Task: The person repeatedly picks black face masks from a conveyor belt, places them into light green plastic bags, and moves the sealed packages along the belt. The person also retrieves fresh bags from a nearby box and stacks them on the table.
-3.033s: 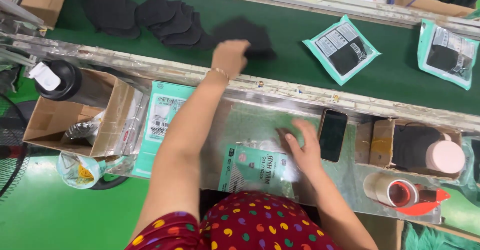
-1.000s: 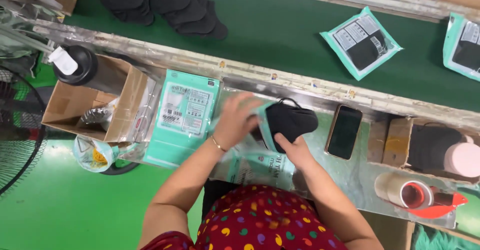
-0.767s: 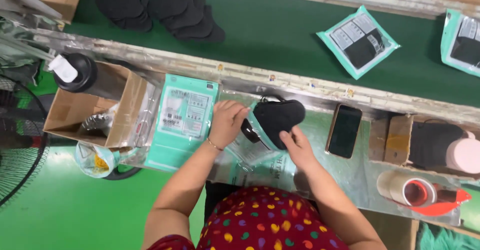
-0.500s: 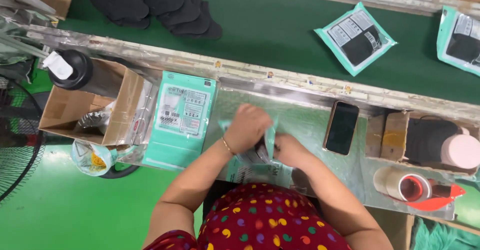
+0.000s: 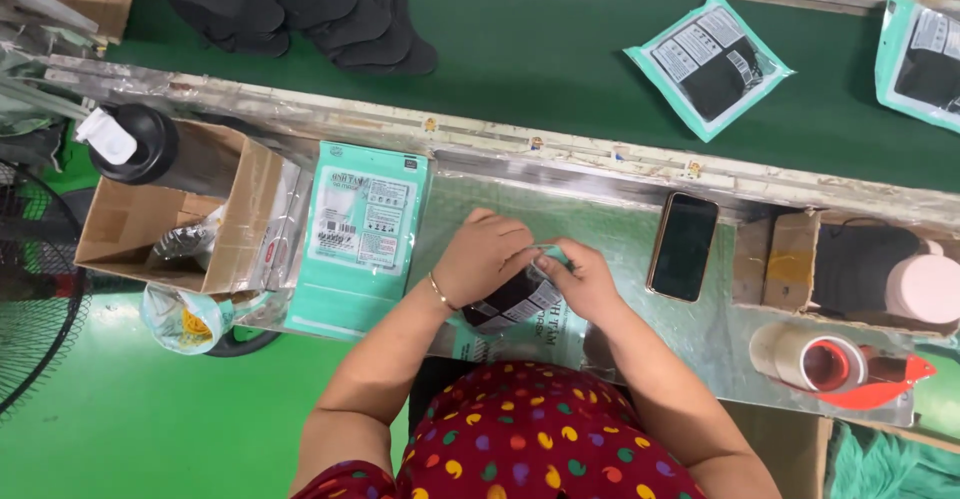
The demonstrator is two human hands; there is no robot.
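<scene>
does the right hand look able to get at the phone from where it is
Probably yes. The right hand is busy on the teal pouch, but the phone lies face up just beside it with bare worktop between.

bright, even overhead light, soft shadows, sharp focus.

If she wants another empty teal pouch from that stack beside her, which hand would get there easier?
Probably the left hand. Both hands grip the filled pouch, but the stack of teal pouches lies just to her left, beside that hand. The right hand would have to cross over the work.
</scene>
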